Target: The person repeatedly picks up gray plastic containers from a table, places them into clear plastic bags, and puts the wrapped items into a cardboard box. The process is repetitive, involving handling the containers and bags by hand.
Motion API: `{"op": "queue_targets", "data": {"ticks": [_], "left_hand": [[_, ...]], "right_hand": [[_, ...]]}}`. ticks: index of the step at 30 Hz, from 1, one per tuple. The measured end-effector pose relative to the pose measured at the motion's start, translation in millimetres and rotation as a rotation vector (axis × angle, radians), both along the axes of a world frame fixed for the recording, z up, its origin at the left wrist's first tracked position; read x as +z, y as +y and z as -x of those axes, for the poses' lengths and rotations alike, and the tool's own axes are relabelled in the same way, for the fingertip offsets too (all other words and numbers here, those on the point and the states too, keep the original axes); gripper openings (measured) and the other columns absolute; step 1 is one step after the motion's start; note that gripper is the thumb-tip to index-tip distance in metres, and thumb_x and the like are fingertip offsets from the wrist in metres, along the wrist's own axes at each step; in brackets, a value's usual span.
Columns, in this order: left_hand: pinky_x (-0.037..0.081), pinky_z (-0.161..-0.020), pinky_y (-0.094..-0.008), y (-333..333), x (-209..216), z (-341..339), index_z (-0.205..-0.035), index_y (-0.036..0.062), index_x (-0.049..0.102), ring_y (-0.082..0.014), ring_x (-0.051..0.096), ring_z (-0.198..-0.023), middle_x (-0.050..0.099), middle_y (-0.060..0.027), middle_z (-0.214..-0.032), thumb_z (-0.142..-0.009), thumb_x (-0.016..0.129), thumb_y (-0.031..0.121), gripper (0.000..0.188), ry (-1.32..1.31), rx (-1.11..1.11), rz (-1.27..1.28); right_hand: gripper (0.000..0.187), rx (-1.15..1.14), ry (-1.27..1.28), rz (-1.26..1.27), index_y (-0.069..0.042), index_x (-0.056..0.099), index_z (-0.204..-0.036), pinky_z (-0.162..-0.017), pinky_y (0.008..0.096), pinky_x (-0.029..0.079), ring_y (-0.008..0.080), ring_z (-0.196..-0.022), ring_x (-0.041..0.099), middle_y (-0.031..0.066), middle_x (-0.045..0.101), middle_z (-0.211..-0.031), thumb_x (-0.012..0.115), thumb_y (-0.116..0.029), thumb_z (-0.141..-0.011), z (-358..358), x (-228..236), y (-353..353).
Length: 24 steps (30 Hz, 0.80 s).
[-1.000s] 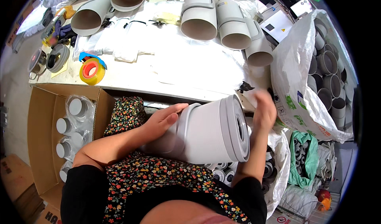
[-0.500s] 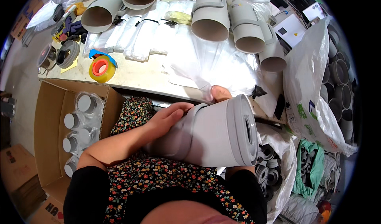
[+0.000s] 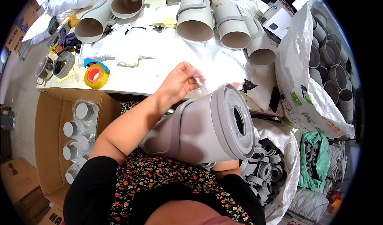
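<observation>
A large grey plastic cylinder (image 3: 195,131) lies tilted across my lap. A grey ring-shaped cap (image 3: 238,119) with a round central hole covers its right end, and a curved grey handle runs along its side. My left hand (image 3: 181,81) is raised above it at the table's front edge, fingers pinched on the thin clear plastic bag (image 3: 215,59) that lies on the table. My right forearm (image 3: 226,167) passes beneath the cylinder; the cylinder hides the right hand, so its fingers do not show.
Open grey cylinders (image 3: 194,28) stand along the table's back. Yellow tape (image 3: 103,79) lies at left. A cardboard box (image 3: 52,145) holds grey-capped pieces. To the right are a white sack (image 3: 295,61) of cylinders, a bag of grey rings (image 3: 264,171) and a green bag (image 3: 322,161).
My left hand has left the cylinder's handle and moved up and away to the plastic bag, closing on it. The right thumb has gone out of sight. The capped end tilts more toward view.
</observation>
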State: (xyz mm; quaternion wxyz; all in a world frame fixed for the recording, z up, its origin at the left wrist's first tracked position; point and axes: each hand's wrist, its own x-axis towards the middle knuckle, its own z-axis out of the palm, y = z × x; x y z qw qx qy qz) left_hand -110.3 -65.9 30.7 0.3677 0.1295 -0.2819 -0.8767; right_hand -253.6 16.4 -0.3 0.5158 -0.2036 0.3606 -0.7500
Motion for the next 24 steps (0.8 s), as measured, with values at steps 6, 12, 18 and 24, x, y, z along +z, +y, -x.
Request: {"op": "queue_targets", "data": {"ticks": [6, 12, 18, 24], "left_hand": [[0.041, -0.06, -0.0212, 33.7, 58.9, -51.8, -0.095, 0.0067, 0.047, -0.0062, 0.044, -0.062, 0.046, 0.0016, -0.073, -0.089, 0.057, 0.02, 0.018, -0.218, -0.064, 0.739], [0.037, -0.065, -0.0196, 38.6, 15.6, -58.5, -0.098, 0.0039, 0.053, -0.0044, 0.042, -0.068, 0.047, 0.0024, -0.075, -0.092, 0.052, 0.018, 0.016, -0.51, 0.554, 0.309], [0.042, -0.074, -0.027, 94.8, -109.0, -179.2, -0.099, 0.0027, 0.056, -0.0129, 0.049, -0.08, 0.056, -0.0073, -0.085, -0.088, 0.055, 0.014, 0.016, -1.209, 0.247, 0.568], [0.039, -0.086, -0.0414, 119.1, -25.4, -167.8, -0.112, 0.007, 0.055, -0.0312, 0.05, -0.099, 0.057, -0.0137, -0.102, -0.068, 0.074, 0.032, 0.054, -1.081, 0.549, 1.503]], "right_hand": [[0.019, 0.106, 0.64, 0.282, -0.002, 0.053, -0.067, -0.054, 0.0325, 0.051, 0.0209, -0.057, 0.059, 0.0103, 0.06, -0.069, 0.063, -0.008, -0.081, 28.8, 74.8, 125.3], [0.006, 0.334, 0.629, 0.343, 0.0, 0.062, -0.083, -0.049, 0.0281, 0.046, 0.016, -0.052, 0.056, 0.0073, 0.063, -0.073, 0.065, -0.001, -0.077, 3.3, 58.2, 161.5], [0.038, 0.334, 0.769, -0.445, -0.005, 0.05, -0.114, -0.058, 0.03, 0.047, 0.0172, -0.066, 0.057, 0.0083, 0.06, -0.079, 0.062, -0.009, -0.078, -85.1, -59.9, 200.5], [0.014, 0.776, 1.706, 0.034, -0.004, 0.061, -0.086, -0.064, 0.0409, 0.049, 0.0345, -0.07, 0.061, 0.0179, 0.061, -0.072, 0.055, -0.016, -0.08, -108.3, -27.2, 149.5]]}}
